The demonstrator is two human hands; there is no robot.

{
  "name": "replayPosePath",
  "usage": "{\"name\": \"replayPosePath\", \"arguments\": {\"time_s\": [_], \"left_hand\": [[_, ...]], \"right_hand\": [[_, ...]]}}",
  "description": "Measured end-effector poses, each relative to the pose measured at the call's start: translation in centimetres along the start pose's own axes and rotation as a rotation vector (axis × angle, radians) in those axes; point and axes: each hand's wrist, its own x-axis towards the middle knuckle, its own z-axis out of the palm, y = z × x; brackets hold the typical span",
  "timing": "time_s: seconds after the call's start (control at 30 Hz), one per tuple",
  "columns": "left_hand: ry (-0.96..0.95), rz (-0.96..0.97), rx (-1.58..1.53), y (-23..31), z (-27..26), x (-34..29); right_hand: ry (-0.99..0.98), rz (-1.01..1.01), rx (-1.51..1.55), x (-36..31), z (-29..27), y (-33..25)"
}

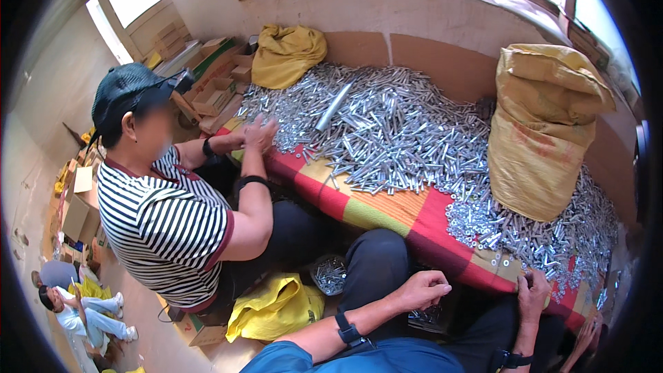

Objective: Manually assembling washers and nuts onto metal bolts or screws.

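Observation:
My left hand [423,291] hovers over my lap, in front of the table edge, its fingers curled together. Whatever it may hold is too small to make out. At the edge of the checked cloth [442,255], my right hand [532,291] has thumb and fingers pinched close to some washers; I cannot make out anything between them. Beyond it spreads a big heap of silvery metal bolts or sleeve anchors [407,124]. Loose washers and nuts [469,224] lie along its near side. Below my hands, partly hidden, is a container of metal pieces [426,318].
A yellow woven sack [542,138] stands on the heap at right, another sack [289,55] at the far left. A co-worker in a striped shirt [162,228] sits to my left, beside a yellow bag [276,307] and a bowl of parts [330,275]. Another person's hand [587,335] shows at lower right.

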Motion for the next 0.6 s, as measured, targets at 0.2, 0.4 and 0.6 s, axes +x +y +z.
{"name": "replayPosePath", "arguments": {"time_s": [0.2,0.4,0.6], "left_hand": [[0.004,-0.015,0.023,-0.3,-0.3,0.0],[0.057,0.047,0.084,0.1,-0.5,-0.5],[0.152,0.131,0.164,3.2,-1.0,-3.0]], "right_hand": [[0.0,-0.008,0.039,0.2,0.3,-0.4],[0.034,-0.056,0.054,0.1,0.0,-0.4],[0.029,-0.045,0.065,-0.5,-0.3,-0.1]]}}
